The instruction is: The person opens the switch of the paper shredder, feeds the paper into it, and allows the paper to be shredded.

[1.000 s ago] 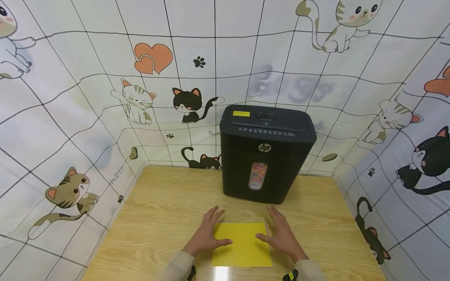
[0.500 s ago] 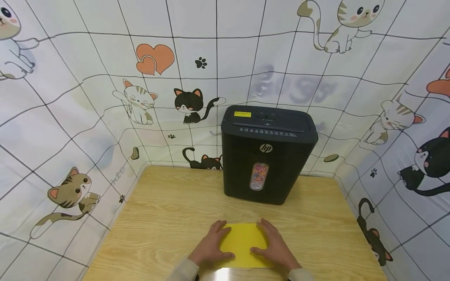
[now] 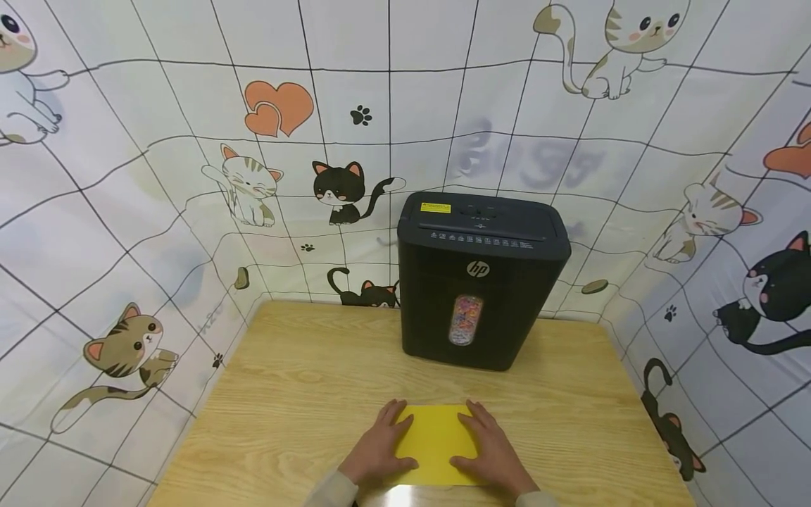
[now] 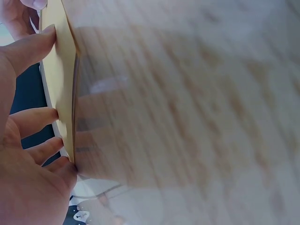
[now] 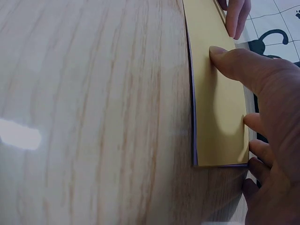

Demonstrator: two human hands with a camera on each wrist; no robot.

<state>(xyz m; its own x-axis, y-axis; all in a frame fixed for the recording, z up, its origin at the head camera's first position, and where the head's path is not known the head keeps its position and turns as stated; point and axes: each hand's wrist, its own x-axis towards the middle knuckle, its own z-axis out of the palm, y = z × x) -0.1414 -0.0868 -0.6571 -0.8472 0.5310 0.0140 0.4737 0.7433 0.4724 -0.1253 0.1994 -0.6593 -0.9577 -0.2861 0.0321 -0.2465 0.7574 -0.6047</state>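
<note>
A yellow sheet of paper (image 3: 436, 442) lies on the wooden table, its near edge toward me. My left hand (image 3: 379, 445) grips its left side, thumb on top and fingers along the edge. On the right side my right hand (image 3: 491, 451) does the same. Under the yellow sheet, the right wrist view shows the rim of a purple sheet (image 5: 195, 152), so more than one sheet is stacked. In the left wrist view the near edge of the paper (image 4: 60, 86) bows slightly. The parts of the fingers under the paper are hidden.
Beyond the paper stands a black HP paper shredder (image 3: 437, 282), its window (image 3: 465, 320) showing colourful shreds. The wooden table (image 3: 304, 373) reaches a wall covering (image 3: 355, 42) printed with cats, which closes in the back and both sides.
Both hands have come inward from hovering beside the paper to holding its left and right sides. The shredder has stayed in place.
</note>
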